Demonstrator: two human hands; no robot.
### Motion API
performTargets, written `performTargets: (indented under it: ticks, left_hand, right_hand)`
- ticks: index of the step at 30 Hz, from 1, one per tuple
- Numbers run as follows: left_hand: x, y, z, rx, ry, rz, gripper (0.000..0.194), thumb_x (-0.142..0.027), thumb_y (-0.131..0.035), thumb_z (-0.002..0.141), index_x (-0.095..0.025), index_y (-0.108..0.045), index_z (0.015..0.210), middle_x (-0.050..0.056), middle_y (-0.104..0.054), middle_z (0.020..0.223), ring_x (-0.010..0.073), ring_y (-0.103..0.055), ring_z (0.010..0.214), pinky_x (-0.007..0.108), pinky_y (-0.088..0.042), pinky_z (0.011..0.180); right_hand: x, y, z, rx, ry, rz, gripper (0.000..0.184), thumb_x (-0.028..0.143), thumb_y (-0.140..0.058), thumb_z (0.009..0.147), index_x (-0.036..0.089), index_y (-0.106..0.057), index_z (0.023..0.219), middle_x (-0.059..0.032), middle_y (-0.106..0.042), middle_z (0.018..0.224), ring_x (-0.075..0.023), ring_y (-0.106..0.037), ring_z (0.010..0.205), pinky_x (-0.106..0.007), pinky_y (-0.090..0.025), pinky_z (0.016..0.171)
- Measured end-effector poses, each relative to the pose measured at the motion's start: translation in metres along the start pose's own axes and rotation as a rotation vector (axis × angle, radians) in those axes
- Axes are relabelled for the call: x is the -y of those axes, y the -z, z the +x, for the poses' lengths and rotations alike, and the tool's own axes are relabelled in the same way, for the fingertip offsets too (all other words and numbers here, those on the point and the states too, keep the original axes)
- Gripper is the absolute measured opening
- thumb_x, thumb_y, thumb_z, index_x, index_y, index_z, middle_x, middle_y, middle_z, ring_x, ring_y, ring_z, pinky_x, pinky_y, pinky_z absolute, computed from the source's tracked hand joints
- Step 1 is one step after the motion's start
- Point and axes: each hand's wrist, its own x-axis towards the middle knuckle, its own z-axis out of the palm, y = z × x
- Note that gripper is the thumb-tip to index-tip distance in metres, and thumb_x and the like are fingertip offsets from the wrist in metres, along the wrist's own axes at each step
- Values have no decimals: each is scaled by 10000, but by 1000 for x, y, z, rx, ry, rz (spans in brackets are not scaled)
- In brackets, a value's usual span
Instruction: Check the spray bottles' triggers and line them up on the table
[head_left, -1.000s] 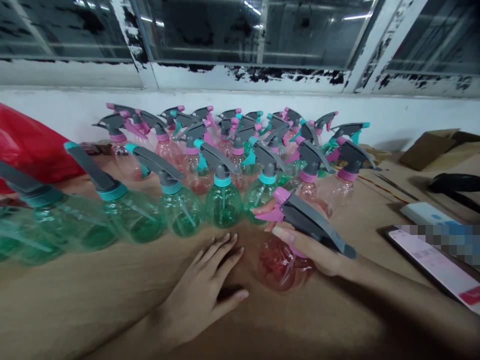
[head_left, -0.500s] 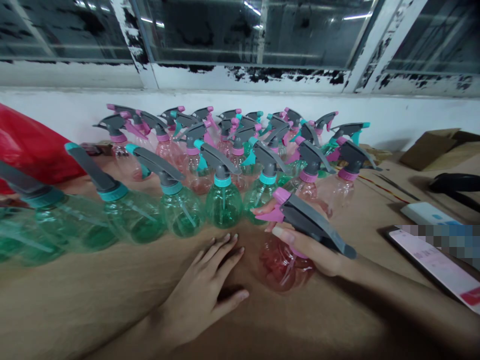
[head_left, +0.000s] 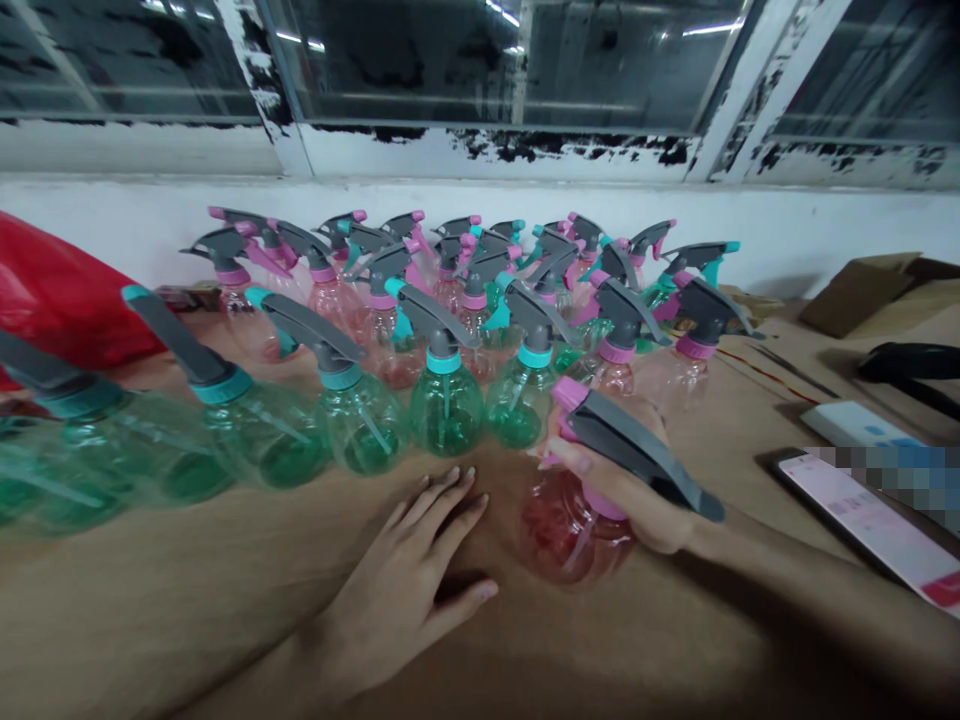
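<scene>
My right hand [head_left: 637, 490] is wrapped round the neck and trigger of a pink spray bottle [head_left: 562, 535] with a grey and pink spray head. The bottle sits on the brown table [head_left: 247, 610], its nozzle aimed away and to the left. My fingers partly hide the trigger. Flat on the table to the left of it rests my left hand [head_left: 420, 570], fingers spread and holding nothing. A green spray bottle [head_left: 448, 410] with a turquoise collar stands just beyond my left fingertips, in a row with several others like it.
Behind the green row stand several more pink spray bottles [head_left: 337, 300], close to the white wall [head_left: 810, 225]. A red plastic bag [head_left: 60, 290] lies at the left. On the right are a phone [head_left: 862, 510], a white box [head_left: 847, 425], a black object [head_left: 907, 370] and a cardboard box [head_left: 870, 295].
My right fingers have squeezed in, drawing the pink trigger back towards the neck. The spray head has shifted slightly right. My left hand has stayed in place.
</scene>
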Motion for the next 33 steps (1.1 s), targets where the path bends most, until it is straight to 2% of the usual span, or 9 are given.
performTargets:
  ticks: [2, 6, 13, 25, 33]
  left_hand:
    - [0, 0, 0, 6, -1, -1, 587, -525, -516, 904, -185, -425, 1374, 98, -384, 1460, 284, -375, 1310, 466, -364, 1032]
    - [-1, -1, -1, 17, 7, 2, 585, -525, -504, 911, -197, -412, 1386, 99, -371, 1468, 288, -367, 1315, 473, -352, 1037]
    - [0, -1, 0, 12, 2, 1, 577, -524, -507, 909, -199, -420, 1378, 97, -386, 1459, 284, -379, 1308, 465, -354, 1039]
    - [0, -2, -2, 6, -3, 4, 586, -521, -509, 912, -194, -405, 1388, 96, -369, 1469, 281, -361, 1319, 459, -337, 1053]
    - [0, -1, -1, 17, -10, -5, 589, -514, -510, 913, -187, -397, 1389, 108, -359, 1473, 295, -368, 1314, 486, -371, 1023]
  right_hand:
    - [1, 0, 0, -2, -18, 7, 192, 384, -524, 874, 218, -560, 782, 4, -582, 702, -145, -576, 656, -302, -465, 629]
    - [-1, -1, -1, -7, 53, 18, 136, 351, -567, 857, 232, -609, 909, -6, -630, 857, -147, -613, 738, -293, -495, 685]
    - [-9, -3, -5, 16, 6, 85, 240, 306, -567, 865, 255, -588, 1098, -9, -626, 926, -149, -639, 750, -289, -529, 712]
    - [-4, -3, -3, -8, 21, 93, 229, 287, -576, 844, 230, -618, 1062, -16, -645, 930, -145, -645, 708, -285, -539, 674]
    - [-8, -3, -6, 12, 9, 69, 268, 263, -555, 852, 253, -602, 1115, -10, -664, 945, -158, -650, 764, -289, -538, 706]
